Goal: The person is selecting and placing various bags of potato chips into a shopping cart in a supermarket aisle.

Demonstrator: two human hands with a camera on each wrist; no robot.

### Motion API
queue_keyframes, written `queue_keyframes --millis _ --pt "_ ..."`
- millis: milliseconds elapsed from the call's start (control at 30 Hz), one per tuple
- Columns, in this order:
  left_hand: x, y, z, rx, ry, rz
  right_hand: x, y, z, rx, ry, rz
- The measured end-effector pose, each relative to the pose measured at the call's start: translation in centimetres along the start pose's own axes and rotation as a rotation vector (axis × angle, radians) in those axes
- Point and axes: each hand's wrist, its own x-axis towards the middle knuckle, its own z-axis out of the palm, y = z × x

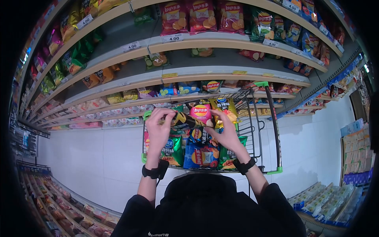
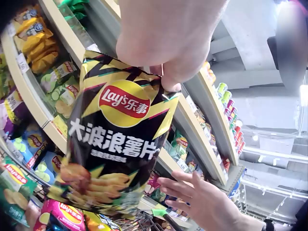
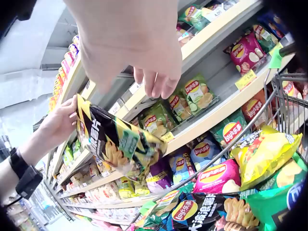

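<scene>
My left hand (image 1: 160, 128) pinches the top edge of a black and yellow Lay's chip bag (image 2: 115, 139), which hangs over the shopping cart. In the left wrist view the bag's front faces the camera; in the right wrist view it tilts beside the shelf. My right hand (image 1: 227, 132) is near the bag's other end in the head view, and in the right wrist view its bent fingers (image 3: 156, 83) are apart from the bag. Below, the cart holds a pink bag (image 1: 200, 112), a yellow bag (image 1: 227, 112), a blue bag (image 1: 201, 156) and green bags (image 1: 172, 151).
Shelves of chip bags with price tags (image 1: 174, 38) rise beyond the cart (image 1: 252, 130). The cart's handle (image 1: 273, 130) is at its right side. Packaged goods (image 1: 357, 154) stand at the far right, and another shelf (image 1: 63, 201) is at the lower left.
</scene>
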Motion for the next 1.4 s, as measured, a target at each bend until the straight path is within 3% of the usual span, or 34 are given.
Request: queue_keyframes --millis 133,300,367,433,533,567,633,667,767,933,1133,1233,1267,1333,1400 --pt "0.6 2.3 0.7 0.052 -0.105 0.177 1.0 -1.2 2.2 -0.115 -0.13 -0.193" --pt "0.7 3.7 1.5 -0.066 -0.098 0.142 1.4 -3.0 3.3 0.133 -0.241 0.033" --pt "1.0 3.5 1.2 0.004 -0.104 0.232 1.5 -3.0 3.4 0.162 -0.24 0.086" --pt "1.6 3.9 0.8 0.105 -0.048 0.336 1.6 -2.7 3.5 0.286 -0.119 0.078" --pt "1.0 3.6 0.4 0.079 0.081 0.125 1.9 -2.5 2.6 0.439 -0.04 0.117" --pt "0.8 3.1 0.4 -0.038 0.037 -0.002 2.1 -2.3 2.3 0.496 -0.026 0.12" --pt "-0.1 1.2 0.9 -0.271 -0.052 -0.258 2.3 -3.1 1.3 0.647 -0.092 0.328" --pt "-0.5 0.1 1.2 -0.487 -0.151 -0.384 2.4 -3.4 1.1 0.689 -0.078 0.352" --pt "-0.8 0.0 1.2 -0.755 -0.503 -0.696 2.8 -3.8 1.3 0.789 -0.042 0.385" --pt "-0.4 1.2 1.6 -0.716 -0.479 -0.677 3.0 -5.3 0.3 0.687 -0.063 0.383" --pt "-0.5 0.7 1.6 -0.739 -0.391 -0.534 2.7 -4.7 -0.7 0.548 -0.169 0.193" --pt "-0.3 1.6 0.8 -0.572 -0.443 -0.624 2.6 -4.1 -0.7 0.54 -0.22 0.19" --pt "-0.3 0.7 0.8 -0.641 -0.505 -0.637 2.6 -4.1 -0.8 0.54 -0.237 0.189" --pt "0.0 2.2 0.5 -0.544 -0.452 -0.584 2.6 -4.1 -0.8 0.537 -0.226 0.165" --pt "-0.2 1.4 1.1 -0.703 -0.414 -0.484 2.7 -4.5 -0.7 0.53 -0.169 0.122"
